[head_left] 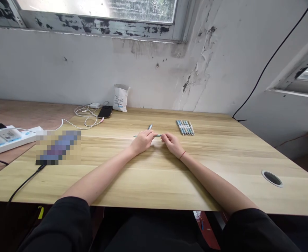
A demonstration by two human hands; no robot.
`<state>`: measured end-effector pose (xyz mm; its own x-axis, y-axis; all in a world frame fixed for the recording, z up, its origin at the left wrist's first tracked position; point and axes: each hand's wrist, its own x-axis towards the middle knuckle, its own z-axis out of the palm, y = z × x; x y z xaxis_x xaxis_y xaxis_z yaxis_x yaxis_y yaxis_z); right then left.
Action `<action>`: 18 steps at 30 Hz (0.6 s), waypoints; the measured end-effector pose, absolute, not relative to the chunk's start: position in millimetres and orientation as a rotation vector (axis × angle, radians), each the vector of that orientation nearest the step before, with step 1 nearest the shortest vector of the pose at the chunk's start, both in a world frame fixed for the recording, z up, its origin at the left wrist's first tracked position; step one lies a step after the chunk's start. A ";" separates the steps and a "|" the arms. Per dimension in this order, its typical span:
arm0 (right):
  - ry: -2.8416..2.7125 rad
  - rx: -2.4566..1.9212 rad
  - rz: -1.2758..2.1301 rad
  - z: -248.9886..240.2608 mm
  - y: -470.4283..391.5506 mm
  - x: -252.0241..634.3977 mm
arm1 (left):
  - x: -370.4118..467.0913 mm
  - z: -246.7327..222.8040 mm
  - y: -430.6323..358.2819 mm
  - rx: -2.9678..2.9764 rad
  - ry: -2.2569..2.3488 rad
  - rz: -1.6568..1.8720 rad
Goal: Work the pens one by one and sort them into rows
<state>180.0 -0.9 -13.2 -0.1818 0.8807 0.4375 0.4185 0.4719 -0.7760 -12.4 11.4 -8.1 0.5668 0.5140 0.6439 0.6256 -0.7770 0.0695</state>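
Note:
A slim greenish pen spans the gap between my two hands over the middle of the table. My left hand is closed around it, covering much of its length. At its right end, the fingertips of my right hand pinch it. A thin green tip pokes out left of my left hand; I cannot tell whether it belongs to the same pen. Just behind my left fingers lies a blue pen, partly hidden. To the right, several pens in blue, green and beige lie side by side in a row.
A white pouch stands against the wall beside a black phone with a coiled white cable. At left are a blurred-out device on a black cord and a power strip. A round cable hole sits at right.

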 end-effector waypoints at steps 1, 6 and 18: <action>-1.798 -1.114 0.621 -13.2 -1.2 179.9 | -12.4 -8.0 11.3 -2.632 -0.964 -0.999; -1.819 -1.082 0.539 -11.7 -3.2 178.3 | -12.1 -9.1 11.6 -2.632 -0.944 -0.987; -1.954 -1.049 0.373 -12.7 -0.1 180.3 | -11.6 -7.6 10.0 -2.642 -0.921 -0.977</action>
